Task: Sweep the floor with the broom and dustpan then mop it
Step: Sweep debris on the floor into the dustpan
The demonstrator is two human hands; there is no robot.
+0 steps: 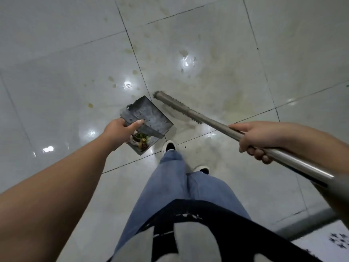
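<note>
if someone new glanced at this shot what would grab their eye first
Probably the two hands reaching out over the pale tiled floor: the left hand grips a grey metal dustpan at centre, with colourful food scraps inside it. The right hand holds a long metal handle slanting down towards the dustpan. Beyond them, yellowish stains spread over the glossy tiles.
</note>
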